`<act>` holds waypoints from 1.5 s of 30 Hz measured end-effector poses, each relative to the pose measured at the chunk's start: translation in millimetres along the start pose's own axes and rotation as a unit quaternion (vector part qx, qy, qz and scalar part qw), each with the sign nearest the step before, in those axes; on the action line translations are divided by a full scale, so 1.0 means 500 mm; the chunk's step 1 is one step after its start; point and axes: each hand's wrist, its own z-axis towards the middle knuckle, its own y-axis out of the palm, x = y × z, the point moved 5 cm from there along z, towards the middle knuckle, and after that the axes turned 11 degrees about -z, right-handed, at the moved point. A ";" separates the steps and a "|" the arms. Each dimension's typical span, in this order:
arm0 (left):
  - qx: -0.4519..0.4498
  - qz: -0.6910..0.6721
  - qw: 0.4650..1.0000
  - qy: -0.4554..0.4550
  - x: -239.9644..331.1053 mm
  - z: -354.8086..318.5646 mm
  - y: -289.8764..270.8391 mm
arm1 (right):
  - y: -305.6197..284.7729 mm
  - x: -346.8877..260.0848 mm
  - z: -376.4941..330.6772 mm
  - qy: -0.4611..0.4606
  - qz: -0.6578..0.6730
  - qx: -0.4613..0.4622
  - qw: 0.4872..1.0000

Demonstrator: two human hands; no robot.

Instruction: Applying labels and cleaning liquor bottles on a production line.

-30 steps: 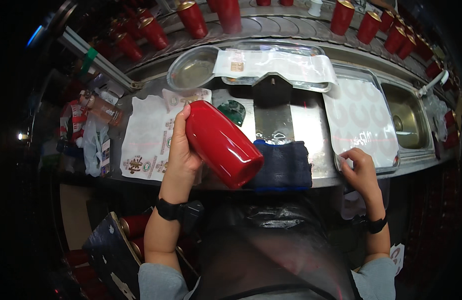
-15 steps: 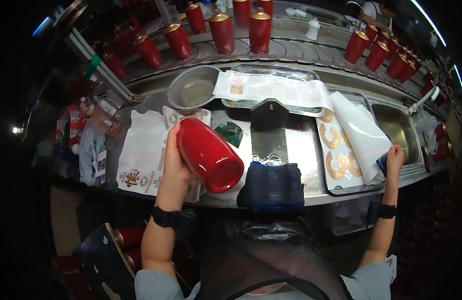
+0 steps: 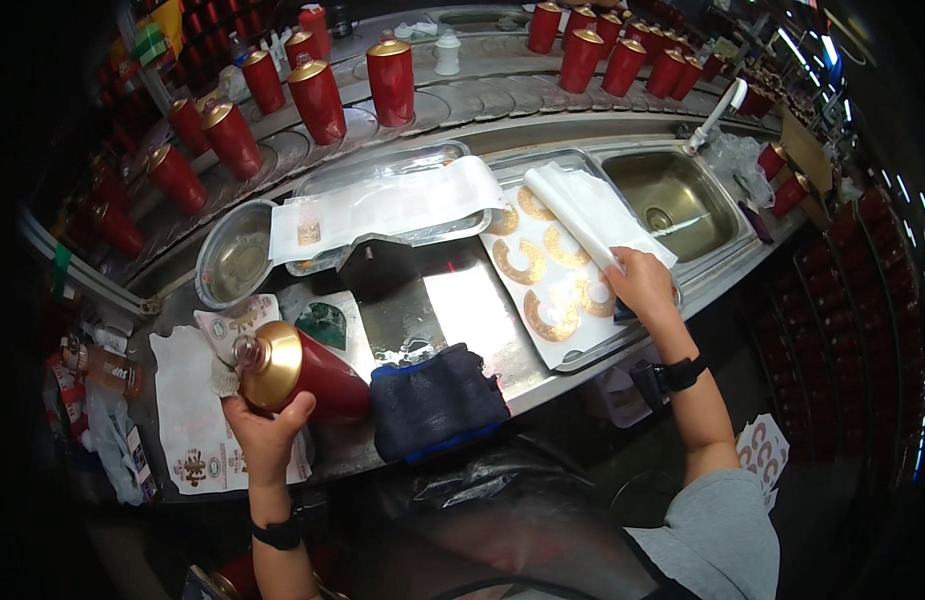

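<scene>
My left hand point(image 3: 266, 430) is wrapped round a glossy red bottle point(image 3: 328, 385) with a gold shoulder and a clear neck. It lies tilted, neck toward the upper left, its base beside a folded dark blue cloth point(image 3: 438, 405). My right hand point(image 3: 645, 283) is closed at the edge of a white cover sheet point(image 3: 623, 215), partly rolled back from a sheet of gold ring-shaped decals point(image 3: 528, 262). A small dark blue flat piece point(image 3: 624, 312) shows under that hand's fingers. The decal sheet rests in a metal tray point(image 3: 583, 357).
Behind stand a metal bowl point(image 3: 205, 262) and another tray with a white paper strip point(image 3: 383, 205). A sink point(image 3: 608, 160) with a white faucet point(image 3: 718, 118) is at the right. Red bottles point(image 3: 391, 85) line the conveyor point(image 3: 463, 100). Printed paper point(image 3: 178, 400) and a green piece point(image 3: 323, 325) lie left.
My view has swung right. The bottle has turned from base toward me to neck showing, and lowered toward the counter's edge. My right hand has moved onto the cover sheet, which is rolled back further.
</scene>
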 end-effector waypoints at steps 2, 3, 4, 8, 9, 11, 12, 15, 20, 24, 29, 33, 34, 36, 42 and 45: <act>-0.064 -0.028 0.997 -0.023 0.002 -0.003 -0.010 | -0.022 0.032 0.005 0.016 0.007 0.044 0.999; -0.123 -0.054 0.990 -0.045 0.000 -0.006 -0.005 | -0.032 0.059 0.002 0.043 0.015 0.064 0.997; -0.186 -0.098 0.976 -0.066 0.001 -0.008 0.000 | -0.044 0.086 -0.005 0.062 0.036 0.091 0.993; -0.192 -0.127 0.968 -0.099 0.006 0.003 0.002 | -0.076 0.197 -0.078 0.093 0.108 0.151 0.978; -0.199 -0.129 0.966 -0.105 0.010 0.002 0.008 | -0.086 0.231 -0.113 0.099 0.195 0.217 0.951; -0.178 -0.084 0.978 -0.068 0.028 0.003 0.015 | -0.081 0.313 -0.188 0.136 0.309 0.269 0.902; -0.164 -0.056 0.983 -0.061 0.039 -0.005 0.019 | -0.066 0.358 -0.228 0.173 0.301 0.296 0.890; -0.106 0.032 0.992 -0.051 0.054 -0.040 0.038 | 0.031 0.506 -0.333 0.254 0.295 0.344 0.854; 0.059 0.169 0.984 -0.013 0.020 -0.074 0.078 | 0.330 0.693 -0.403 0.377 0.260 0.308 0.834; 0.085 0.202 0.974 0.054 0.015 -0.058 0.066 | 0.411 0.705 -0.364 0.500 -0.015 0.148 0.853; -0.065 0.017 0.996 -0.054 0.017 -0.022 0.018 | 0.155 0.509 -0.179 0.256 0.272 0.352 0.858; -0.114 -0.045 0.992 -0.018 0.037 -0.013 0.021 | -0.022 0.260 -0.013 0.074 0.231 0.309 0.920; -0.122 -0.044 0.991 -0.016 0.038 -0.020 0.028 | -0.031 0.206 0.028 0.039 0.205 0.257 0.944; -0.058 -0.018 0.998 -0.009 0.036 -0.043 0.032 | -0.018 0.130 0.095 0.009 0.078 0.173 0.982; 0.114 0.071 0.987 -0.082 -0.016 -0.087 0.033 | 0.096 0.193 0.215 0.109 0.050 -0.032 0.992; 0.100 0.089 0.990 -0.052 -0.009 -0.074 0.033 | 0.124 0.246 0.224 0.119 0.116 -0.032 0.986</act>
